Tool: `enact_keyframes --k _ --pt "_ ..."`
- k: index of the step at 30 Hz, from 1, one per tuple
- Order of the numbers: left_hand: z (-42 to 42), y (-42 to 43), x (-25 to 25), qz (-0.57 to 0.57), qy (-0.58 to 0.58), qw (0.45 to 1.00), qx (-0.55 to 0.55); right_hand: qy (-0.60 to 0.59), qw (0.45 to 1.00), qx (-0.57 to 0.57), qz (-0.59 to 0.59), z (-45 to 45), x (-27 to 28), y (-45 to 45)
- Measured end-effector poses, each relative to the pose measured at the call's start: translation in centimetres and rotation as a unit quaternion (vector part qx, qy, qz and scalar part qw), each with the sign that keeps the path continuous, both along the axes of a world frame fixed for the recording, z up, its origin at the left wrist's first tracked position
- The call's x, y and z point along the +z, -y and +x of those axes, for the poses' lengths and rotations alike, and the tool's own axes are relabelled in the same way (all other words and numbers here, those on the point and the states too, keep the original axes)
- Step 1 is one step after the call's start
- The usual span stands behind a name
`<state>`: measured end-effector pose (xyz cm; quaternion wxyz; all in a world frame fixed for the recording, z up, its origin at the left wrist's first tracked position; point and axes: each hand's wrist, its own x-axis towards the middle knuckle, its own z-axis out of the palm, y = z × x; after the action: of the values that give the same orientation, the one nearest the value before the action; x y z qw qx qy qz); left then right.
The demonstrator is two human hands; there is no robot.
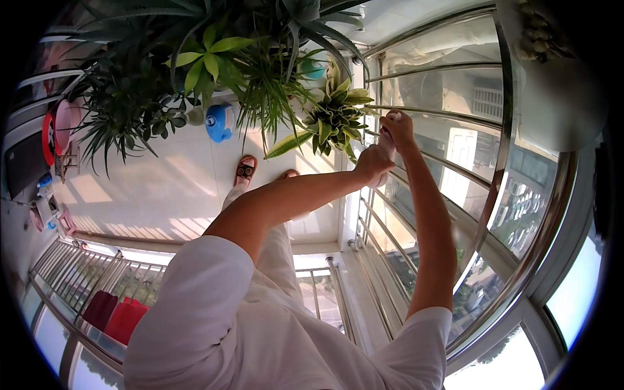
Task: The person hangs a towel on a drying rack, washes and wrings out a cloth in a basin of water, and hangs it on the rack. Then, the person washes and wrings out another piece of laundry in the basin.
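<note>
Both hands are close together at the metal railing [448,114], right of centre. My left hand [374,164] is closed round the lower part of a pale, bunched cloth [387,140]. Just above it, my right hand [397,126] grips the cloth's upper end. The cloth hangs beside the railing bars; whether it touches them I cannot tell. A variegated leafy plant [335,120] stands just left of the hands.
More potted plants [211,58] fill the top. A blue bottle [221,123] stands on the tiled floor [162,188] near my sandalled feet [246,170]. Red items [127,320] hang at the lower-left railing, and stools [63,127] are at the far left.
</note>
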<state>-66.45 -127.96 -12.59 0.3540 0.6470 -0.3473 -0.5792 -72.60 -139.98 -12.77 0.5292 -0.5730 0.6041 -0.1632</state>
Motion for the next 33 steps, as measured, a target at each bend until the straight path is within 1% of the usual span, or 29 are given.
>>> enact_keyframes --k 1,4,7,8,11,13,15,19,21,22,24,25,26,29,32,33 --pt "-0.1 0.0 -0.4 0.008 0.000 1.000 0.027 -0.009 1.000 0.006 -0.010 0.0 -0.7 0.0" --pt "0.2 -0.7 -1.1 0.040 -0.034 0.997 0.053 -0.059 0.997 0.030 -0.033 0.2 -2.8 -0.3" --pt "0.8 -1.3 -2.9 0.004 -0.009 0.999 0.040 -0.082 0.995 0.041 -0.046 0.9 -4.1 -0.8" --pt "0.8 -1.5 -3.5 -0.007 0.019 0.999 0.036 -0.081 0.994 0.040 -0.056 1.2 -4.5 -1.1" --pt "1.9 -1.2 -3.3 0.009 0.031 0.999 0.026 -0.106 0.990 0.037 -0.083 1.7 -6.1 -0.9" --pt "2.3 -1.1 -3.7 -0.003 0.021 0.999 0.029 -0.138 0.984 0.041 -0.108 2.0 -6.8 -0.7" --pt "2.5 -1.2 -4.0 -0.029 0.019 0.998 0.052 -0.130 0.986 0.023 -0.100 2.4 -6.5 -0.9" --pt "2.4 -1.1 -5.2 -0.034 0.007 0.998 0.052 -0.127 0.989 -0.014 -0.068 3.2 -5.2 -1.3" --pt "2.5 -0.9 -5.5 -0.020 0.018 0.998 0.063 -0.076 0.995 -0.043 -0.047 3.1 -5.2 -1.1" --pt "3.0 -1.0 -5.5 -0.004 -0.009 0.999 0.040 -0.049 0.997 -0.057 -0.035 3.1 -5.2 -1.1" --pt "3.6 -1.7 -6.0 0.007 0.013 1.000 0.016 0.037 0.995 -0.077 0.045 2.4 -4.4 -1.5" --pt "3.8 -1.8 -6.0 0.010 0.023 1.000 0.000 0.079 0.989 -0.089 0.083 2.2 -2.7 -1.9" --pt "4.3 -1.8 -6.0 0.033 0.024 0.997 -0.065 0.101 0.986 -0.094 0.099 2.0 -1.1 -2.6" --pt "6.6 -4.5 -1.5 -0.009 0.017 0.998 -0.068 0.273 0.950 -0.110 0.107 1.0 1.7 -5.7" --pt "8.4 -7.2 1.1 -0.006 -0.006 0.998 -0.061 0.331 0.924 -0.159 0.108 0.0 4.8 -9.3" --pt "9.1 -8.2 1.9 0.000 -0.059 0.996 -0.067 0.332 0.922 -0.150 0.131 -0.9 5.9 -10.3"
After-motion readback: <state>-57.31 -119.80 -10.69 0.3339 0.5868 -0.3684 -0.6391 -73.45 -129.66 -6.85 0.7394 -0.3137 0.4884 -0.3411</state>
